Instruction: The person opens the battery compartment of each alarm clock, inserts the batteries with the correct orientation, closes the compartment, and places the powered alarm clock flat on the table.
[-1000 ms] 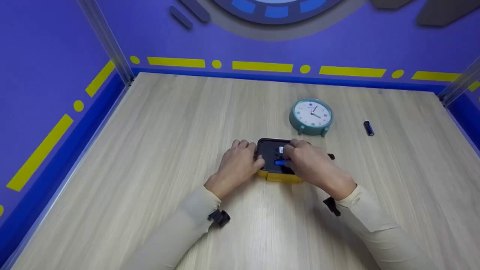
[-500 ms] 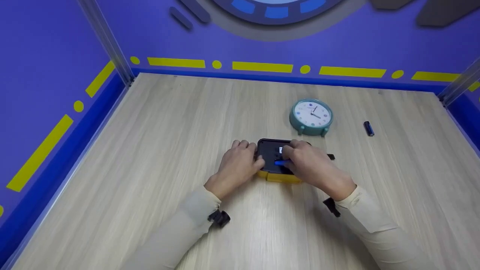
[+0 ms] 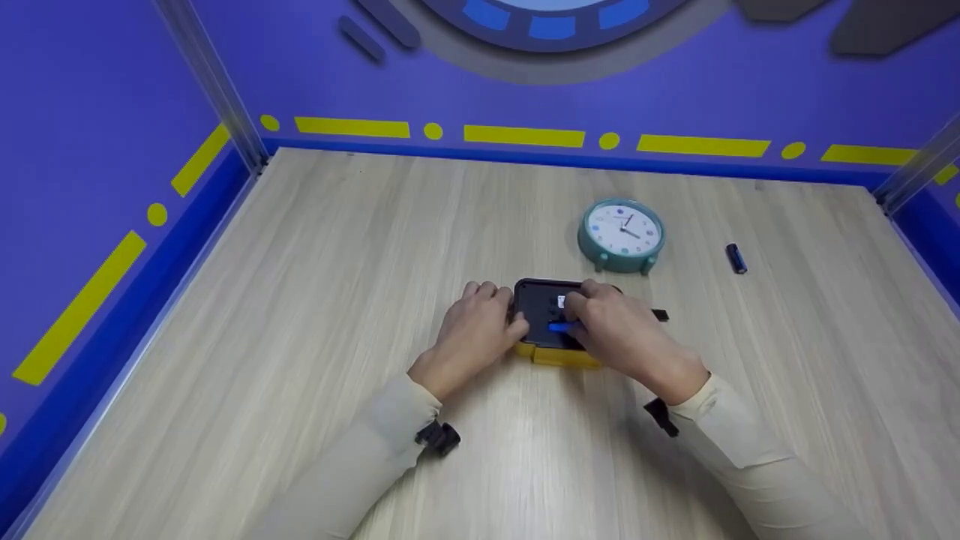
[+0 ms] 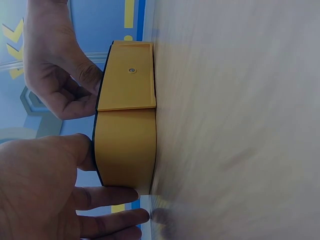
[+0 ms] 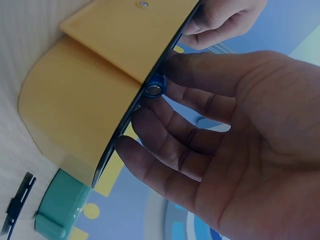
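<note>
A yellow box-shaped clock (image 3: pixel 536 306) lies with its black back facing up, in the middle of the table. My left hand (image 3: pixel 474 326) grips its left corner; in the left wrist view the thumb presses the back's edge and a finger lies along the yellow side (image 4: pixel 125 150). My right hand (image 3: pixel 634 334) pinches a blue battery (image 3: pixel 560 327) at the back of the clock. The battery's end (image 5: pixel 154 90) shows beside the thumb in the right wrist view. How deep the battery sits in its slot is hidden by the fingers.
A teal round clock (image 3: pixel 621 234) lies face up behind the yellow one. Farther right lies a second dark-blue battery (image 3: pixel 736 259). A small black cover (image 3: pixel 661 315) lies just beyond my right hand. Blue walls (image 3: pixel 525 97) bound the table at back and sides.
</note>
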Demonstrator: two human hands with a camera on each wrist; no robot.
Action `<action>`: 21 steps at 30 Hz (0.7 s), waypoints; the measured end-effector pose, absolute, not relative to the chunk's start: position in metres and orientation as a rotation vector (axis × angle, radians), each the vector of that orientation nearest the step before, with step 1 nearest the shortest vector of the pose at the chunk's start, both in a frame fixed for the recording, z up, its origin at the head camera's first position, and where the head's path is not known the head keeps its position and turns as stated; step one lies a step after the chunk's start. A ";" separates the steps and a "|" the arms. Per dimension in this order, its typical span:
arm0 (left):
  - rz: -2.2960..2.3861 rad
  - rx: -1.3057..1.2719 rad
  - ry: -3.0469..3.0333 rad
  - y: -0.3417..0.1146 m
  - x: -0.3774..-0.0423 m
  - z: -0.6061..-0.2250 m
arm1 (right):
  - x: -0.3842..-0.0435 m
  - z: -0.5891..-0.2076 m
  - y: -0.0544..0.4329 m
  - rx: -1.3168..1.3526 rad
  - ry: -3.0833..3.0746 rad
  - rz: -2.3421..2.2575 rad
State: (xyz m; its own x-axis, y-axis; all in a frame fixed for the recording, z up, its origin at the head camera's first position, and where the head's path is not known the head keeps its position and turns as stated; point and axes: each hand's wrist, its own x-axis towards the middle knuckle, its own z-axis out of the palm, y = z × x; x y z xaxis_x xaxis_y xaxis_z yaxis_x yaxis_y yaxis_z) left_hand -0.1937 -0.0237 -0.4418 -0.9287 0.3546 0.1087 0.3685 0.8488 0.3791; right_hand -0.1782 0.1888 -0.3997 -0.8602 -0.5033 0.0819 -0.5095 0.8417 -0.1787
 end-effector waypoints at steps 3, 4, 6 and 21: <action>-0.626 -0.582 -2.988 -0.024 -0.194 -0.442 | -0.179 -0.399 0.189 0.820 -2.991 0.300; -0.627 -0.580 -2.988 -0.024 -0.194 -0.442 | -0.179 -0.399 0.189 0.817 -2.996 0.299; -0.627 -0.578 -2.988 -0.024 -0.194 -0.442 | -0.179 -0.399 0.188 0.807 -3.010 0.293; -0.611 -0.575 -2.976 -0.023 -0.194 -0.442 | -0.181 -0.404 0.191 0.816 -2.949 0.291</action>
State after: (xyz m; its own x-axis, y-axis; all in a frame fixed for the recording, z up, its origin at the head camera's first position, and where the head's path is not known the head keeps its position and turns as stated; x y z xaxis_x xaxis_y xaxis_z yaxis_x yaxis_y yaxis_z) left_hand -0.1936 -0.0230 -0.4422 -0.9296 0.3481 0.1212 0.3677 0.8529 0.3707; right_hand -0.1815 0.1908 -0.4036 -0.8567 -0.5027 0.1155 -0.5156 0.8411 -0.1637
